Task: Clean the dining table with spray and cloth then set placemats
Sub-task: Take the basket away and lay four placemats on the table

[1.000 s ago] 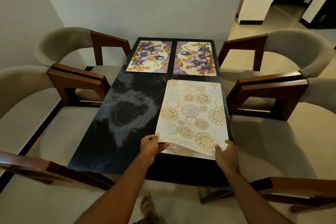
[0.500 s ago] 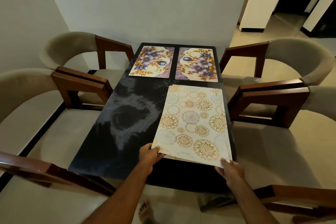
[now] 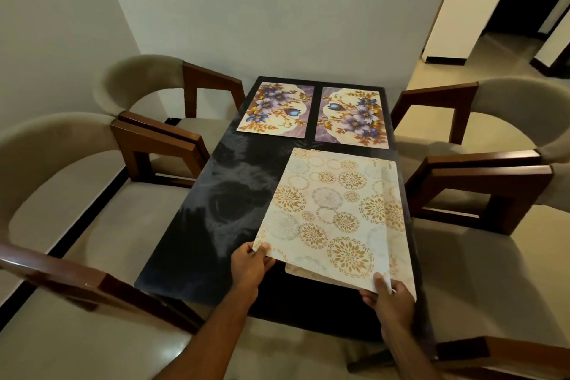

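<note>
A dark glossy dining table [image 3: 216, 210] carries two floral placemats side by side at its far end, the left floral mat [image 3: 276, 109] and the right floral mat [image 3: 353, 117]. On the near right half lies a cream placemat with gold circles [image 3: 330, 213], its near edge lifted off a second cream mat [image 3: 398, 237] beneath it, which shows along the right and near edges. My left hand [image 3: 249, 265] pinches the top mat's near left corner. My right hand [image 3: 388, 296] pinches its near right corner.
Beige upholstered chairs with brown wooden arms stand on both sides: two on the left [image 3: 148, 145] and two on the right [image 3: 481, 176]. Another wooden chair arm [image 3: 61, 274] crosses the near left. A wall closes the far end; a doorway opens at the far right.
The top cream mat has been pulled up and shifted left, off the mat under it, which now shows along the right edge. Both hands stayed at its near corners.
</note>
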